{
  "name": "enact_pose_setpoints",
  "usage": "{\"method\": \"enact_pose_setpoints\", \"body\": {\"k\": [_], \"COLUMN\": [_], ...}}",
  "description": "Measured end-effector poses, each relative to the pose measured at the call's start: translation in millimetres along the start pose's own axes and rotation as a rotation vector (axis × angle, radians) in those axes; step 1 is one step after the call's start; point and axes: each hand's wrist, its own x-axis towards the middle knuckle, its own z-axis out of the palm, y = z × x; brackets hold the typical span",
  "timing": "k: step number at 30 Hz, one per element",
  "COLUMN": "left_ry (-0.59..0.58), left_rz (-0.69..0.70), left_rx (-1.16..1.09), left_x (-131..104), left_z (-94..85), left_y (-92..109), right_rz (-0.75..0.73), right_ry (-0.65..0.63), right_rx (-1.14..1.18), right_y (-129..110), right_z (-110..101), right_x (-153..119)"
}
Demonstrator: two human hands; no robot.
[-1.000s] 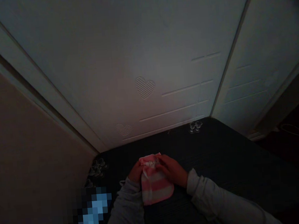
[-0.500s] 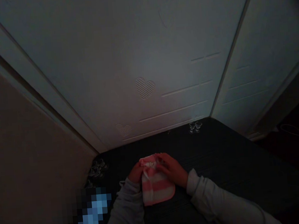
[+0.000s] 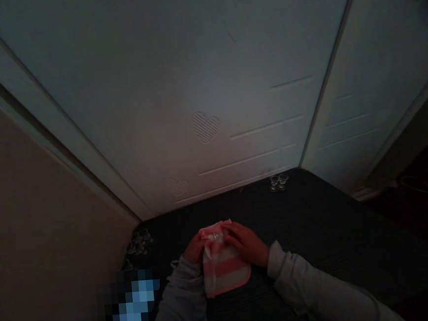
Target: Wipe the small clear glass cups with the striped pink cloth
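Low in the head view, a pink-and-white striped cloth [image 3: 228, 267] hangs from both hands above the dark table. My left hand [image 3: 194, 248] grips its upper left side, with most of the fingers hidden behind the fabric. My right hand [image 3: 247, 244] is closed over the upper right part, the fingers bent onto the cloth. In a fold between the hands, a small clear shiny thing [image 3: 216, 236] shows, perhaps a piece of glass. Its shape is mostly covered, and the dim light blurs it.
Two small stemmed glasses [image 3: 278, 182] stand at the back of the dark table [image 3: 323, 231], near the white panel [image 3: 149, 86] with heart patterns. Several more small glasses [image 3: 141, 241] are grouped at the left edge. A pixelated bright patch [image 3: 136, 305] lies at lower left.
My right fingers have shifted slightly on the cloth, and a pink corner now sticks up beside them. The cloth's lower edge hangs a little lower. My left hand has hardly moved.
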Motion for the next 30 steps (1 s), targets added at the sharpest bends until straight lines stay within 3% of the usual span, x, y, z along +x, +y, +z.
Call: {"method": "enact_pose_setpoints", "body": {"k": [9, 16, 25, 30], "left_ry": [0.075, -0.070, 0.055, 0.022], "left_rz": [0.029, 0.036, 0.008, 0.030], "left_rx": [-0.054, -0.051, -0.039, -0.039], "left_x": [-6, -5, -5, -5], "left_z": [11.5, 11.8, 4.1, 8.0], "left_y": [8, 8, 3, 6], "right_rz": [-0.002, -0.014, 0.056, 0.014], "right_ry": [0.065, 0.032, 0.036, 0.049], "right_rx": [0.032, 0.047, 0.075, 0.053], "right_y": [-3, 3, -2, -4], "right_z": [1, 4, 3, 3], "right_x": [-3, -2, -3, -3]}}
